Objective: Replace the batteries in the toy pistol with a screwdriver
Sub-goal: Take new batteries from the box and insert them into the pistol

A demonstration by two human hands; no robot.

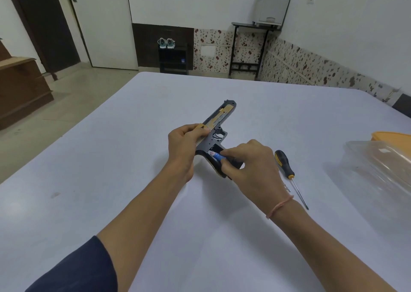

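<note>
Left hand (182, 142) grips the toy pistol (219, 122); right hand (249, 162) fingertips seemingly pinch a battery (214, 154) in its grip; screwdriver (287, 167) lies beside.

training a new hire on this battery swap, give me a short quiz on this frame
1. True or false: the screwdriver lies on the table, and neither hand holds it.
2. Which hand grips the toy pistol at the rear of its slide? A) left hand B) right hand C) neither
3. Fill in: at the open compartment in the pistol's grip, the right hand pinches a blue and white ____.

Key: 1 true; 2 A; 3 battery
</note>
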